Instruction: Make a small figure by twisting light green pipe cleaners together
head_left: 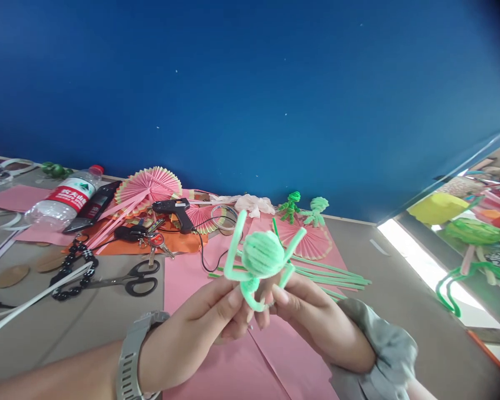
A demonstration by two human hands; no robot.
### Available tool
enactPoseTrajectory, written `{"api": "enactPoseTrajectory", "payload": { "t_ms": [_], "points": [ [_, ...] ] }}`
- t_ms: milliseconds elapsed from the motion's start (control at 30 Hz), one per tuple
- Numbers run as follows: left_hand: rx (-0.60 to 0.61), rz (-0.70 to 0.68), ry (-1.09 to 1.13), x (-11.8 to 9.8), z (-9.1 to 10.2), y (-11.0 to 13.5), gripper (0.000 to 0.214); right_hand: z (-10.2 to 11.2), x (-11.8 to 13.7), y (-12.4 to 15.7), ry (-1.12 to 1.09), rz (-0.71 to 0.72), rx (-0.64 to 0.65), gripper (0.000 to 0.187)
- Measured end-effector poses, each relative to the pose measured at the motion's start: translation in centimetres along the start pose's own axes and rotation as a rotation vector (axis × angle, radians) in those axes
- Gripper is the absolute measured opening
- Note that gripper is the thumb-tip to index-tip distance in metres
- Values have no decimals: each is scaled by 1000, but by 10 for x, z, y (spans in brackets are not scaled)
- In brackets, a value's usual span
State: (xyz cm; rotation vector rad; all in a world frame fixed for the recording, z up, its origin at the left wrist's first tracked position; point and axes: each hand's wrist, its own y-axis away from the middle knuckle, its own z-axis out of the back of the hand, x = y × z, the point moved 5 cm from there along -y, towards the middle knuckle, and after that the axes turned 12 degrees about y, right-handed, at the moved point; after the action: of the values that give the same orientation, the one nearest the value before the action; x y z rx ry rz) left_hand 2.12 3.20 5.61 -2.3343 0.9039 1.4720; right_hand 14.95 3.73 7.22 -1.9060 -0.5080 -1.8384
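A light green pipe-cleaner figure (263, 254) with a round wound head and raised arms is held up over pink paper (229, 366). My left hand (204, 316) pinches its lower left part between thumb and fingers. On the other side, my right hand (312, 311) pinches the figure's lower right part, close to a bent pipe-cleaner limb. The fingertips of both hands nearly meet beneath the figure. Loose green pipe cleaners (333, 276) lie on the pink paper behind my right hand.
Two finished-looking green figures (304, 210) stand by the blue wall (250, 100). Left of my hands are black scissors (139, 279), a beaded bracelet (77, 269), keys (156, 240), a glue gun (177, 211), pleated pink fans (148, 189) and a plastic bottle (66, 197).
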Motion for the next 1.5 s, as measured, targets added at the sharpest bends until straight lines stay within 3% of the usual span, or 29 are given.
{"api": "enactPoseTrajectory", "payload": {
  "t_ms": [133,367,567,700,833,1000,1100,1233,1367,1500],
  "points": [
    [35,-20,-287,-8,-1,-9,30,13,-18,-7,-202,-139,-21,19],
    [-13,-17,-615,-6,14,-17,28,16,-31,-10,-259,-209,-64,18],
    [-171,-139,-1277,-11,31,-25,19,16,-39,-10,-354,-202,-236,21],
    [-121,-134,-1504,-12,29,-25,20,15,-44,-10,-428,-233,-314,21],
    [-44,-63,-1477,-9,25,-23,27,15,-44,-10,-443,-212,-386,20],
    [-115,-59,-1403,-13,28,-23,23,3,-39,-5,-297,-149,-401,14],
    [-121,-122,-1197,-18,28,-25,19,-6,-39,-3,-212,-134,-361,14],
    [-120,-138,-741,-21,28,-26,25,-5,-40,-5,-249,-135,-325,14],
    [69,-40,-330,-17,20,-24,25,2,-41,-10,-279,-186,-156,20],
    [469,91,-367,-12,-1,-13,24,4,-42,-7,-94,-344,63,32]
  ]
}}
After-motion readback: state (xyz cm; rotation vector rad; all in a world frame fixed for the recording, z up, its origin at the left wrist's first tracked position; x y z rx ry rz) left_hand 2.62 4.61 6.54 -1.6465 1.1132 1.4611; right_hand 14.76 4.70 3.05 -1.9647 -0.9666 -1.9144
